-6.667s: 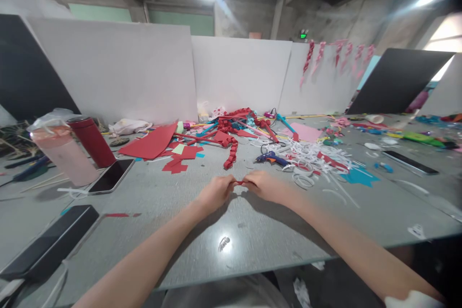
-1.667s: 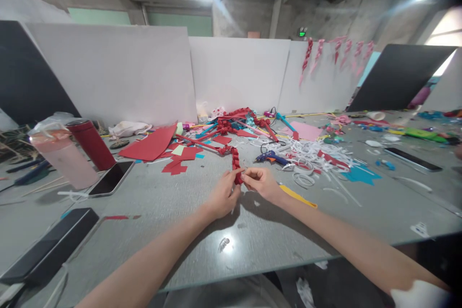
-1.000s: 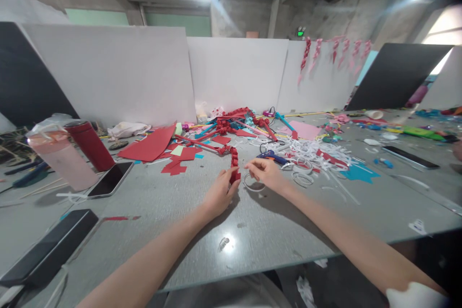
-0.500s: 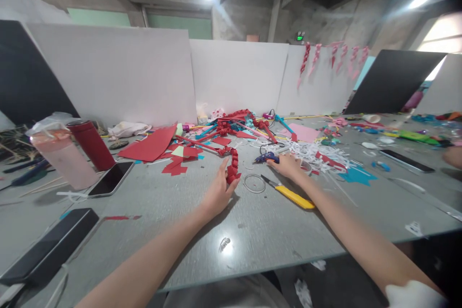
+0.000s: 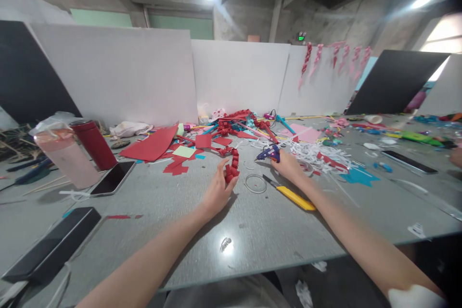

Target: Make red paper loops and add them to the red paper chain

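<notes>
My left hand (image 5: 216,190) curls around the near end of a red folded-paper chain (image 5: 233,166) that runs back toward a heap of red paper pieces (image 5: 231,122). My right hand (image 5: 288,166) is closed on a blue hot glue gun (image 5: 269,153), lifted slightly off the grey table (image 5: 252,231). A clear tape ring (image 5: 255,183) lies between the hands. A yellow utility knife (image 5: 294,196) lies beside my right wrist.
At the left stand a pink bottle (image 5: 67,156) and a red flask (image 5: 94,143), with a phone (image 5: 112,177) beside them and a black device (image 5: 50,245) at the near corner. White paper strips (image 5: 317,154) pile at the right. Another phone (image 5: 409,161) lies far right.
My right hand let go of the red chain, reached right to the glue gun and closed on it, lifting it. The left hand stayed on the chain's end.
</notes>
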### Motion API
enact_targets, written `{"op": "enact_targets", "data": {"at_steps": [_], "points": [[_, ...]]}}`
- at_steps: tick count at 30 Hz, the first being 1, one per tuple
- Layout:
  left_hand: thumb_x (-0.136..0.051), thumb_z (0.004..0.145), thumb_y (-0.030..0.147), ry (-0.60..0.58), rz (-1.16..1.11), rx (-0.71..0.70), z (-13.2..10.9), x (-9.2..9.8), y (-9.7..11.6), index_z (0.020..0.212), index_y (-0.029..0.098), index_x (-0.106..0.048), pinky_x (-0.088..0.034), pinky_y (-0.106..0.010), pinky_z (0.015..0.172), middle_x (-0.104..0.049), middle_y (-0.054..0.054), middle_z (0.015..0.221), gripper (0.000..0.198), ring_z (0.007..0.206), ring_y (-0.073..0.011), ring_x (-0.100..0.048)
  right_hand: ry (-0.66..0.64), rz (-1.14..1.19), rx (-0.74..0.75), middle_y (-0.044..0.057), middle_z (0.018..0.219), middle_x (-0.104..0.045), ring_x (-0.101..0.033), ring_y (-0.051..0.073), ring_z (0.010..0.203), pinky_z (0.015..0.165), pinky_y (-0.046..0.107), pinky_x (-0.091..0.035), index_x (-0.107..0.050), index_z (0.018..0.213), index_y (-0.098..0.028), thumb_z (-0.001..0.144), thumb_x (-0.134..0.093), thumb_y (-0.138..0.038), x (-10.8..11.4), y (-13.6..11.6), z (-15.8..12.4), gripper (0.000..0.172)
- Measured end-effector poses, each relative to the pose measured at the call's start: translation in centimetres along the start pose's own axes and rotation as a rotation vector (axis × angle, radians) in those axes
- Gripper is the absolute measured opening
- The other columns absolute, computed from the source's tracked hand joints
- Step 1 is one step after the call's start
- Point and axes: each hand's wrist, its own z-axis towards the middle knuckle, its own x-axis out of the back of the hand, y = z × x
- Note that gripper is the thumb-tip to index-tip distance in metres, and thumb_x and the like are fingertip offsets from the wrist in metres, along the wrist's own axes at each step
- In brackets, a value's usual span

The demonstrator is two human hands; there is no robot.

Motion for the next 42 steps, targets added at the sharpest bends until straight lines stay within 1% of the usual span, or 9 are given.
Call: {"op": "enact_targets", "data": {"at_steps": [4, 7, 11, 14, 18, 22, 28, 37, 42], "points": [[-0.054, 0.1, 0.031, 0.014, -0.022, 0.036, 0.0, -0.1, -0.3, 0.137, 0.021, -0.033, -0.047, -0.035, 0.091, -0.065, -0.005, 0.098, 0.043, 0.09, -0.0187, -0.065, 0.078, 0.049, 0.0, 0.015, 0.089, -0.073, -0.069, 0.029, 0.085, 0.071, 0.032, -0.042, -0.063, 0.106, -0.014, 0.092, -0.058, -0.041, 0.7, -0.6, -0.2, 0.03], [-0.053, 0.101, 0.034, 0.053, 0.033, 0.08, 0.0, -0.1, -0.7, 0.129, 0.021, -0.039, -0.046, -0.032, 0.083, -0.064, -0.003, 0.091, 0.034, 0.082, -0.0182, -0.062, 0.15, 0.104, 0.022, 0.012, 0.08, -0.07, -0.067, 0.027, 0.078, 0.067, 0.031, -0.039, -0.062, 0.097, -0.017, 0.094, -0.053, -0.042, 1.2, -1.1, -0.5, 0.027], [-0.049, 0.103, 0.034, 0.032, 0.168, 0.006, 0.3, -0.1, -1.1, 0.115, 0.022, -0.055, -0.043, -0.032, 0.082, -0.064, -0.005, 0.095, 0.019, 0.089, -0.0203, -0.06, 0.24, 0.197, 0.103, 0.009, 0.084, -0.07, -0.064, 0.025, 0.078, 0.067, 0.03, -0.039, -0.059, 0.093, -0.02, 0.092, -0.055, -0.043, 1.9, -1.9, -1.1, 0.024], [-0.045, 0.104, 0.033, 0.015, 0.228, -0.042, 0.5, 0.0, -1.1, 0.094, 0.02, -0.064, -0.041, -0.032, 0.082, -0.063, -0.006, 0.09, 0.025, 0.09, -0.0213, -0.058, 0.285, 0.259, 0.158, 0.008, 0.082, -0.069, -0.063, 0.024, 0.076, 0.068, 0.03, -0.04, -0.058, 0.092, -0.02, 0.091, -0.056, -0.043, 2.1, -2.6, -1.6, 0.023], [-0.043, 0.104, 0.032, 0.07, 0.192, 0.016, 0.7, -0.1, -1.3, 0.078, 0.018, -0.06, -0.039, -0.03, 0.075, -0.061, -0.005, 0.082, 0.034, 0.08, -0.0189, -0.056, 0.308, 0.354, 0.192, 0.004, 0.076, -0.067, -0.062, 0.022, 0.069, 0.065, 0.03, -0.043, -0.057, 0.091, -0.021, 0.088, -0.062, -0.049, 2.4, -3.6, -2.4, 0.029], [-0.044, 0.102, 0.031, 0.092, 0.124, 0.09, 0.8, -0.1, -1.6, 0.081, 0.018, -0.063, -0.039, -0.029, 0.073, -0.064, -0.004, 0.082, 0.031, 0.078, -0.0182, -0.058, 0.307, 0.484, 0.247, 0.002, 0.073, -0.066, -0.06, 0.02, 0.063, 0.062, 0.03, -0.043, -0.057, 0.097, -0.021, 0.084, -0.069, -0.054, 2.6, -4.8, -3.5, 0.037], [-0.046, 0.101, 0.031, 0.079, 0.055, 0.075, 0.8, -0.2, -1.7, 0.084, 0.017, -0.066, -0.041, -0.028, 0.075, -0.067, -0.004, 0.084, 0.03, 0.081, -0.0182, -0.06, 0.303, 0.462, 0.34, 0.001, 0.071, -0.062, -0.058, 0.019, 0.06, 0.061, 0.029, -0.042, -0.056, 0.098, -0.02, 0.093, -0.059, -0.043, 2.0, -5.9, -4.5, 0.023], [-0.046, 0.101, 0.034, 0.035, -0.023, 0.074, 0.6, -0.4, -1.6, 0.09, 0.017, -0.072, -0.045, -0.029, 0.077, -0.069, -0.007, 0.089, 0.032, 0.085, -0.0193, -0.062, 0.313, 0.421, 0.436, 0.006, 0.077, -0.064, -0.063, 0.022, 0.067, 0.065, 0.032, -0.045, -0.057, 0.103, -0.018, 0.096, -0.054, -0.039, 1.2, -6.3, -5.1, 0.023], [-0.046, 0.101, 0.033, 0.033, -0.049, 0.075, 0.5, -0.4, -1.4, 0.09, 0.017, -0.071, -0.045, -0.028, 0.075, -0.068, -0.007, 0.089, 0.032, 0.083, -0.0189, -0.062, 0.289, 0.403, 0.444, 0.005, 0.074, -0.063, -0.063, 0.023, 0.066, 0.062, 0.031, -0.044, -0.056, 0.098, -0.019, 0.096, -0.055, -0.038, 0.8, -6.3, -5.4, 0.019]]}}
